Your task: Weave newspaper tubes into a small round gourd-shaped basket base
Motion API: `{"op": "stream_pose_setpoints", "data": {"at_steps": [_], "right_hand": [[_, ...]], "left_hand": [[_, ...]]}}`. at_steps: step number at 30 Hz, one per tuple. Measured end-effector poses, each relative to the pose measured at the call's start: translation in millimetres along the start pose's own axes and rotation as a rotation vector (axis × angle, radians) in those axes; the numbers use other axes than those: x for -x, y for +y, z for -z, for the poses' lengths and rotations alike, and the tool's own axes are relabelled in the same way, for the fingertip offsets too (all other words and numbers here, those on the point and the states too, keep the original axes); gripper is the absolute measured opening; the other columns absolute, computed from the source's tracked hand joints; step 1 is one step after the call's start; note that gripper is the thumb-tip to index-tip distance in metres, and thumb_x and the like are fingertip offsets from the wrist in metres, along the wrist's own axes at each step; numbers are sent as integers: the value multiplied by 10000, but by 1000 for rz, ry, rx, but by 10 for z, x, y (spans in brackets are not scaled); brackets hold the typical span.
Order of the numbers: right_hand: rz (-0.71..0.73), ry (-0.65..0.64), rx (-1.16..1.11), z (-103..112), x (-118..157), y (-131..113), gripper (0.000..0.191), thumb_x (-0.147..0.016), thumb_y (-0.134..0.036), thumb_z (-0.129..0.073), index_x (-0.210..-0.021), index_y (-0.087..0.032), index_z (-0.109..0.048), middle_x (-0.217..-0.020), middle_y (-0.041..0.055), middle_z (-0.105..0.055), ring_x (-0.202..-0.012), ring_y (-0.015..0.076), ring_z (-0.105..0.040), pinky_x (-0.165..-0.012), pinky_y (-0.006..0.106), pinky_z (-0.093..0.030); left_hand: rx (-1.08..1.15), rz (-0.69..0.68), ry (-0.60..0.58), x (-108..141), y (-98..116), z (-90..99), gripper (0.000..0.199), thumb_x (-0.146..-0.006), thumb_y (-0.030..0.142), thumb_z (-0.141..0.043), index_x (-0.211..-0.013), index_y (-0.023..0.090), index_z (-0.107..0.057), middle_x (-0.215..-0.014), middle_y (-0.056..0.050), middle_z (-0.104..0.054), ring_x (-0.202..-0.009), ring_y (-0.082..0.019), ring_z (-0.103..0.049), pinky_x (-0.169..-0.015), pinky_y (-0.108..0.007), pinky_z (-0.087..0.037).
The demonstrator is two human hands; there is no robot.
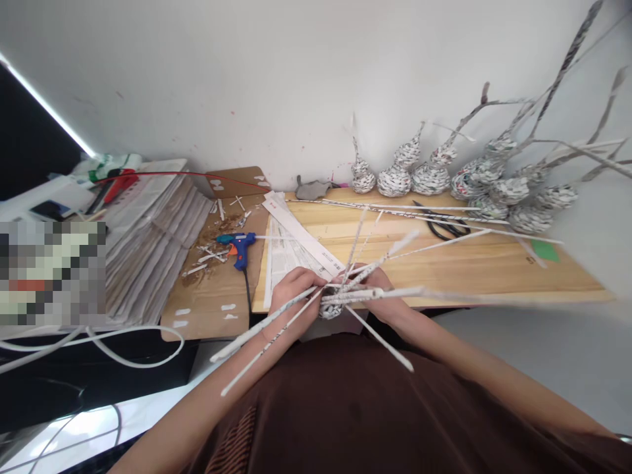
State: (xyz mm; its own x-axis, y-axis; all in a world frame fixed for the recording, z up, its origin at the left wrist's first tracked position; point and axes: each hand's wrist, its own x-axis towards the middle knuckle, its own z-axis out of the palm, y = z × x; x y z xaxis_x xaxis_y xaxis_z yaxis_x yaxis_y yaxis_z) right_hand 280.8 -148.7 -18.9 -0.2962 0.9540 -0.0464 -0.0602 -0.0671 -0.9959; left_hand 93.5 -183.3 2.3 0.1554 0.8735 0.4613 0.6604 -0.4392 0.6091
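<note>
Close to my body, at the table's front edge, is a small woven newspaper piece [330, 311] with rolled paper tubes [266, 327] sticking out of it in several directions. My left hand [295, 297] is closed on its left side, fingers curled near the rim. On the right side, my right hand [378, 289] is closed around the bases of the tubes, its fingers partly hidden behind them. Beneath and beyond my hands lie printed paper strips [303, 230] on the wooden tabletop [498, 270].
Finished-looking woven gourds [392, 181] with twig stems line the wall. Black scissors [439, 224] and long paper tubes lie before them. To the left are a blue glue gun [241, 249] with a cord, paper scraps on cardboard [212, 313], and a tall newspaper stack [162, 224].
</note>
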Motion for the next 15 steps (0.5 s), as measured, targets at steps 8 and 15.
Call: {"op": "stream_pose_setpoints", "data": {"at_steps": [8, 15], "right_hand": [[-107, -48, 36, 113, 59, -112, 274, -670, -407, -813, -737, -147, -761, -688, 48, -730, -633, 190, -650, -595, 298, -512], [47, -246, 91, 213, 162, -348, 228, -746, -422, -780, -803, -202, -795, -894, 64, -768, -872, 234, -706, -816, 356, -549]], "left_hand": [[-18, 54, 18, -21, 47, 28, 124, -781, 103, -639, -751, 206, -700, -748, -17, -685, -735, -144, -664, -682, -244, -519], [22, 87, 28, -61, 71, 35, 144, -736, 68, -649, -707, 203, -689, -723, -4, -685, -675, -128, -651, -644, -229, -513]]}}
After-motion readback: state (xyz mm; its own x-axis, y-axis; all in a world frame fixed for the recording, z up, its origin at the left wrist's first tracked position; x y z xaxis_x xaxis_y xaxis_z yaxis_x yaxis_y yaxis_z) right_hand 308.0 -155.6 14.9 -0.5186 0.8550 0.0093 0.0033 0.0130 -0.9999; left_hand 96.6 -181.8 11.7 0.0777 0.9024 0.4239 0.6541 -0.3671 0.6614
